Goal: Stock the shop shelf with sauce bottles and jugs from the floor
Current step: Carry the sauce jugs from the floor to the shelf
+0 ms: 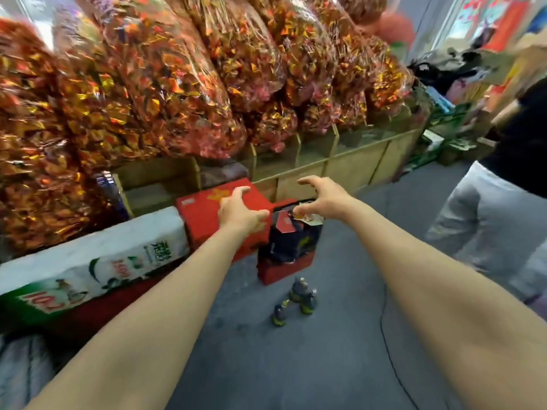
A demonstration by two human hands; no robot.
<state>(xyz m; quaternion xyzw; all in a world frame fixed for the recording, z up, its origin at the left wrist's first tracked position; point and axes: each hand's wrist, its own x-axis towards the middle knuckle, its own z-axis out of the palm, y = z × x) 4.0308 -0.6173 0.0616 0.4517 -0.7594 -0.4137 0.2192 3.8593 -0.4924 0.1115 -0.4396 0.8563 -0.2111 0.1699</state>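
We are reaching both arms out over the grey floor (pixel 340 344), and neither hand is holding anything. Our left hand (pixel 239 210) is hovering in front of a red carton (pixel 204 214), fingers spread wide and a little curved. Our right hand (pixel 322 199) is hanging above an opened red box (pixel 284 261), thumb and fingers splayed in a wide claw. That box is sitting on the floor just beside the red carton, with dark packaging and a red flap sticking out of its top; what it is holding is too blurred for us to tell.

The sauce bottles (pixel 297 300) are standing on the floor just in front of the opened box, a small cluster of what look like three dark bottles with yellowish bases, well below both hands.

A long white and green carton (pixel 97 261) is lying to the left, touching the red carton. Behind them a wooden shelf unit (pixel 349 164) is running along the aisle, and big clear bags of red-and-gold wrapped sweets (pixel 165 78) are piling on top of it. Another person's pale trouser leg (pixel 479 214) is showing at the right edge.
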